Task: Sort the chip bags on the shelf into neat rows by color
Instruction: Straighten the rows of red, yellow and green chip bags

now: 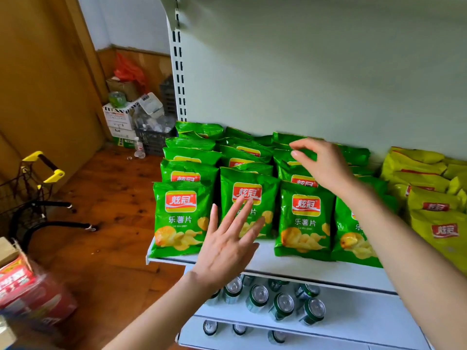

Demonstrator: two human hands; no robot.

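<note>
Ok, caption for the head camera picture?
Left hand and right hand reach toward green chip bags, yellow bags alongside.

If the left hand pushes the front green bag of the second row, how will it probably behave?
That green bag looks puffed and glossy, so probably light and apt to slide on the smooth white shelf. It stands upright against the bags behind, so a push may tip it backward.

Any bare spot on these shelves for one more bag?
A bare shelf strip lies before the set-back green bag, between the leftmost bag and the third bag. The lower shelf is free right of the cans. Rows behind are packed.
</note>
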